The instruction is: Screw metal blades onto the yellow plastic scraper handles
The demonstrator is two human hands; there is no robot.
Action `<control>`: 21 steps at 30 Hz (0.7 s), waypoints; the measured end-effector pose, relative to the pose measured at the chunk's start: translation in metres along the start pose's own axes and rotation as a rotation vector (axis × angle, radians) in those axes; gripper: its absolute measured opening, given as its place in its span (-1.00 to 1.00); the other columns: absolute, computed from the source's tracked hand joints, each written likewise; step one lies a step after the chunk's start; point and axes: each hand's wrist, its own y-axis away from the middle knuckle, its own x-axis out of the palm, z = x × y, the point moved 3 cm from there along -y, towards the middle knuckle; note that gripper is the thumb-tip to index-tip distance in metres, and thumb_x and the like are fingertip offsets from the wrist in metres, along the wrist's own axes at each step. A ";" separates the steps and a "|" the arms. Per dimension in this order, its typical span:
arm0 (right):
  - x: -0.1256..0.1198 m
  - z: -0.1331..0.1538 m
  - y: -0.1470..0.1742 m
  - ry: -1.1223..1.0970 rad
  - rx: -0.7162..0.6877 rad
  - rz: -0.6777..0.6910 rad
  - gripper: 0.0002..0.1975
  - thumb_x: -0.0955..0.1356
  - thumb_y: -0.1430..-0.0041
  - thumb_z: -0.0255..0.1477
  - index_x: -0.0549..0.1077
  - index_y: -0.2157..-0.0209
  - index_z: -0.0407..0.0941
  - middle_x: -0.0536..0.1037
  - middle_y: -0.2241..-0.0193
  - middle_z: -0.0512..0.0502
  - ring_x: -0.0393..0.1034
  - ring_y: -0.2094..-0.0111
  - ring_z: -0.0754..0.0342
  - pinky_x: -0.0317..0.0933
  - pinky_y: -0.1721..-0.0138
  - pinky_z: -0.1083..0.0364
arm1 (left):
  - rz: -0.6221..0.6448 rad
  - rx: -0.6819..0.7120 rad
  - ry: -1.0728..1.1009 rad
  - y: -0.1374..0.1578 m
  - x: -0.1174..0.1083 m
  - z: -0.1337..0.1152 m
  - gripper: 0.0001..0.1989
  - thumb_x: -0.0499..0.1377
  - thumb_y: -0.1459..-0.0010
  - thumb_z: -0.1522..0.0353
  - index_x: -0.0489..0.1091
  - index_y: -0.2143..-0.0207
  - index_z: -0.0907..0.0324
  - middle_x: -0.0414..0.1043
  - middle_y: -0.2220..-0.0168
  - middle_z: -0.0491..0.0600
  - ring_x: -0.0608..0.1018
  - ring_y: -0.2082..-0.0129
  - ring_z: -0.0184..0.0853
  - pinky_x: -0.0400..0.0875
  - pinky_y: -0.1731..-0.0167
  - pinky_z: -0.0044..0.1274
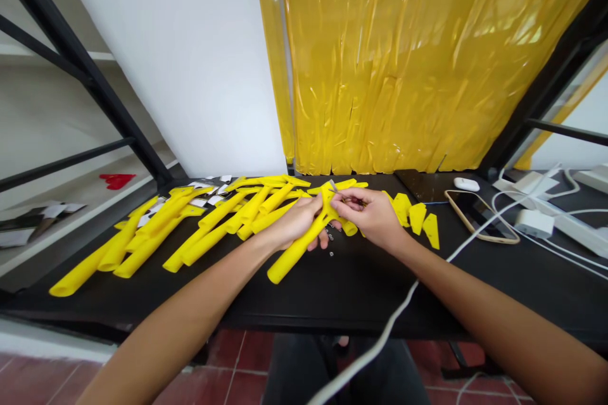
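Observation:
My left hand [300,221] is closed around a yellow plastic tubular handle [297,254], tilted with its open round end toward me. Its forked head points away, and a small greyish piece shows at the tip. At that head my right hand [373,210] pinches a thin dark metal tool, partly hidden by the fingers; its exact kind cannot be made out. Several small metal nuts [331,254] lie on the black table [380,291] just below the hands. Flat yellow plastic pieces [431,231] lie right of my right hand.
Many similar yellow handles [152,243] lie in rows at left. At right are a phone [487,218], a white earbud case [466,185], a dark tablet-like slab [422,186], chargers [534,223] and a power strip. A white cable [389,335] crosses the table's front edge beneath my right forearm.

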 end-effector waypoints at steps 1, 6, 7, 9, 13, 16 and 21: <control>-0.001 0.000 -0.001 -0.007 0.016 -0.006 -0.79 0.43 -0.11 -0.28 0.62 0.36 -0.14 0.31 0.62 0.07 0.14 0.56 0.17 0.12 0.48 0.13 | 0.021 0.021 0.021 -0.001 0.000 0.000 -0.49 -0.07 -0.39 0.02 0.37 -0.02 0.25 0.52 0.37 0.05 0.51 0.68 -0.38 0.24 0.82 -0.64; -0.006 0.001 -0.003 -0.030 0.064 -0.040 -0.76 0.45 -0.08 -0.24 0.62 0.36 -0.14 0.26 0.61 0.07 0.09 0.55 0.17 0.11 0.49 0.13 | 0.117 0.060 0.020 -0.001 -0.003 -0.005 -0.41 -0.09 -0.35 -0.05 0.34 -0.07 0.24 0.52 0.43 0.03 0.51 0.68 -0.33 0.27 0.78 -0.60; -0.006 0.001 -0.004 -0.029 0.065 -0.042 -0.75 0.45 -0.09 -0.23 0.62 0.37 -0.14 0.26 0.61 0.07 0.08 0.55 0.16 0.11 0.49 0.13 | 0.116 0.058 -0.041 0.001 -0.004 -0.006 -0.43 -0.07 -0.35 -0.04 0.35 -0.04 0.25 0.51 0.48 0.01 0.47 0.73 -0.36 0.26 0.78 -0.60; -0.005 0.000 -0.004 -0.027 0.061 -0.047 -0.74 0.46 -0.09 -0.21 0.63 0.36 -0.13 0.29 0.61 0.06 0.10 0.54 0.15 0.13 0.48 0.12 | 0.094 0.065 -0.177 0.005 -0.003 -0.010 -0.48 -0.02 -0.36 -0.01 0.36 0.03 0.27 0.48 0.54 -0.02 0.40 0.79 -0.41 0.23 0.78 -0.60; -0.004 -0.004 -0.004 -0.009 0.070 -0.064 -0.73 0.46 -0.09 -0.21 0.65 0.33 -0.13 0.33 0.61 0.05 0.13 0.54 0.15 0.15 0.47 0.12 | 0.068 0.127 -0.334 0.011 0.001 -0.013 -0.53 0.01 -0.37 -0.01 0.33 0.13 0.24 0.49 0.50 -0.05 0.38 0.78 -0.48 0.18 0.77 -0.63; -0.004 -0.006 -0.004 0.031 0.035 -0.047 -0.75 0.46 -0.11 -0.23 0.66 0.31 -0.13 0.42 0.58 0.01 0.20 0.54 0.13 0.17 0.46 0.11 | 0.087 0.158 -0.400 0.011 0.003 -0.009 -0.55 -0.02 -0.38 0.00 0.32 0.14 0.22 0.49 0.45 -0.07 0.37 0.78 -0.51 0.17 0.78 -0.64; -0.005 -0.006 -0.004 0.171 -0.148 0.036 -0.83 0.42 -0.21 -0.33 0.66 0.26 -0.10 0.62 0.39 -0.10 0.39 0.44 0.07 0.26 0.33 0.08 | 0.072 0.151 -0.452 0.007 0.002 -0.002 -0.60 -0.05 -0.41 0.05 0.32 0.13 0.20 0.45 0.45 -0.11 0.37 0.78 -0.51 0.19 0.78 -0.65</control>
